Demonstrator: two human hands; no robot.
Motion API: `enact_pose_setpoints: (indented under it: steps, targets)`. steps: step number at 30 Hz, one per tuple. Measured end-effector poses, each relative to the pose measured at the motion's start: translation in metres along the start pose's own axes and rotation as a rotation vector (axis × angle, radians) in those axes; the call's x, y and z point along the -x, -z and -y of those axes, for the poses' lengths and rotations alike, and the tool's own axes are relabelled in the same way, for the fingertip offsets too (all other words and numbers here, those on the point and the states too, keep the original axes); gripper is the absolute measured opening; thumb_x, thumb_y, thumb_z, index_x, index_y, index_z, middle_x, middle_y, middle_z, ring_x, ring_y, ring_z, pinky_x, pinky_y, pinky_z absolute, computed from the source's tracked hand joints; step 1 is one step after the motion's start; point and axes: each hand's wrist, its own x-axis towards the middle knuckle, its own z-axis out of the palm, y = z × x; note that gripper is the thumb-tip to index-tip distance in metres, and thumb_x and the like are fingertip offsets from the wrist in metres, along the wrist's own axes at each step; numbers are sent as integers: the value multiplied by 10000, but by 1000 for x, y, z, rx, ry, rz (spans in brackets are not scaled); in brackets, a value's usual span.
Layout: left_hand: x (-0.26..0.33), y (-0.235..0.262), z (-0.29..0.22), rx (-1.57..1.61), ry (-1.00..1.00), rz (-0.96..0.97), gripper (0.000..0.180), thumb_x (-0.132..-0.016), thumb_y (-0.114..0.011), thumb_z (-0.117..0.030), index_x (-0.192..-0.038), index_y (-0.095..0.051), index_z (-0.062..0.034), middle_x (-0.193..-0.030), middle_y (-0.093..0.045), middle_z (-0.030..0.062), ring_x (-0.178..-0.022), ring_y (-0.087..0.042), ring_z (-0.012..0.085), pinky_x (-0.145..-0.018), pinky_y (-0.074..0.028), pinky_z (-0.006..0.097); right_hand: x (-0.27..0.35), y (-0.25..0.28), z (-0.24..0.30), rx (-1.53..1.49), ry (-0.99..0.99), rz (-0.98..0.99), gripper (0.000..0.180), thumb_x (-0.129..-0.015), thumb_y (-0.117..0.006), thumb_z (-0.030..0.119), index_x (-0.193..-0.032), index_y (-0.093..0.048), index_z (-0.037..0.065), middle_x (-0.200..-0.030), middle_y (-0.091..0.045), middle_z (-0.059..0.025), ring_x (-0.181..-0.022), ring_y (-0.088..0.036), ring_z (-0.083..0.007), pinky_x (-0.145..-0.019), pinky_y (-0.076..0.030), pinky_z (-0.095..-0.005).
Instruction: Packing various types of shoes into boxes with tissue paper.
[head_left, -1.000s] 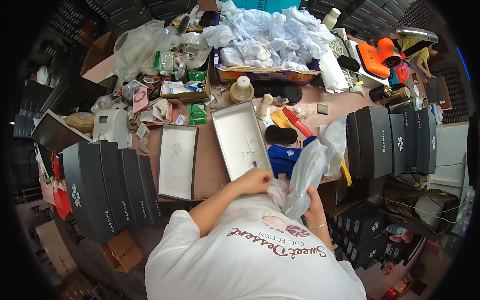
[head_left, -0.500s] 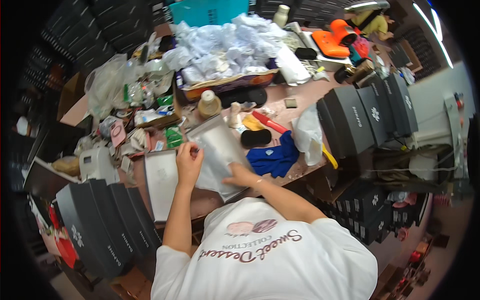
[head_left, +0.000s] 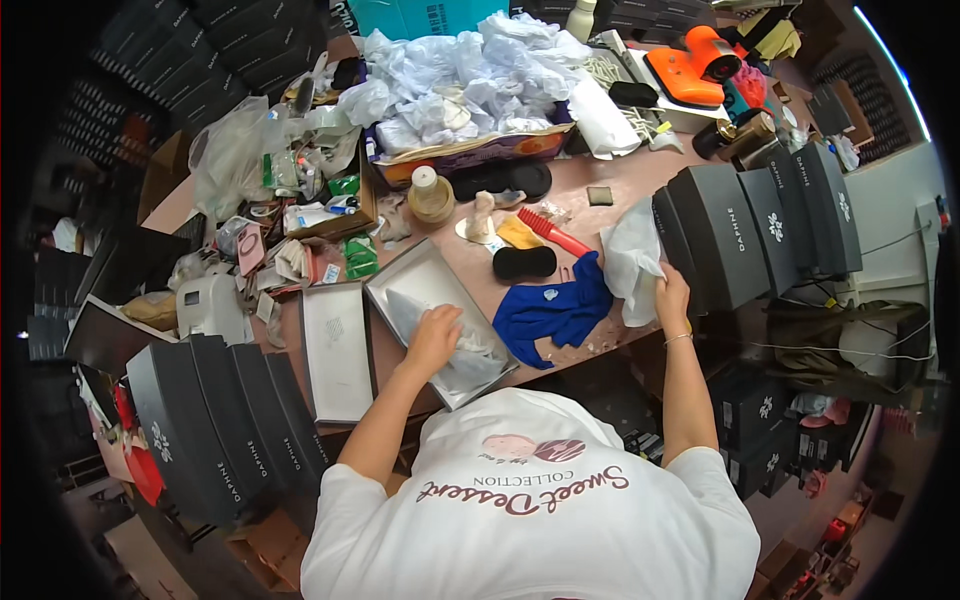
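Observation:
My left hand (head_left: 435, 338) lies over an open shoebox base (head_left: 478, 395), its fingers stretched out on a thin translucent wrapping (head_left: 470, 362). What the wrapping covers is hard to make out. At the right, my right hand (head_left: 672, 295) has its fingers closed at the edge of a white plastic bag (head_left: 630, 265) by the table edge. Just left of the shoebox base lies its shallow lid (head_left: 337, 350), inside up. A blue cloth (head_left: 555, 310) rests between the two hands, with a black oval pad (head_left: 524, 263) behind it.
Dark shoeboxes stand at the left (head_left: 190, 430) and right (head_left: 720, 235). A carton heaped with white crumpled wrapping (head_left: 455, 90) fills the back, near an orange tape dispenser (head_left: 690, 75). A jar (head_left: 430, 195) and red-handled brush (head_left: 555, 232) stand and lie mid-table.
My right hand has left the shoebox and reached right to the white bag. My left hand has moved onto the wrapping, which now lies lower inside the shoebox base.

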Motion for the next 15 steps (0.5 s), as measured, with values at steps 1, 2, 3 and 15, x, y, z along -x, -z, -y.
enact_pose_setpoints:
  steps: [1,2,3,15]
  targets:
    - [-8,8,-5,26,-2,-112,184,-835,-604,-135,-964,-654,-14,-954,-634,173,-842,-614,314,-814,-459,405,-10,5,-6,18,137,-95,345,-805,-519,31,-1141,-597,17,-1017,-634,-233,-968,-603,-384,-856,-473,-406]
    - [-16,12,-16,62,-10,-218,196,-849,-603,-139,-986,-653,-9,-956,-635,171,-833,-618,303,-817,-465,392,-24,18,13,13,166,-93,342,-799,-499,9,-1123,-606,14,-1027,-630,-231,-970,-602,-385,-855,-473,-405]
    - [-22,15,-34,247,111,-166,206,-862,-603,-151,-1000,-649,-5,-954,-638,155,-859,-615,276,-816,-465,377,-37,33,44,13,191,-92,342,-793,-479,-14,-1106,-614,12,-1037,-626,-230,-973,-600,-385,-855,-473,-405]
    - [-30,-42,-144,1990,781,727,575,-878,-577,-340,-1355,-402,-73,-1254,-514,107,-1127,-525,255,-986,-423,397,99,53,244,-519,555,1003,398,-717,-498,-49,-1091,-613,19,-968,-648,-129,-949,-627,-235,-868,-464,-303]
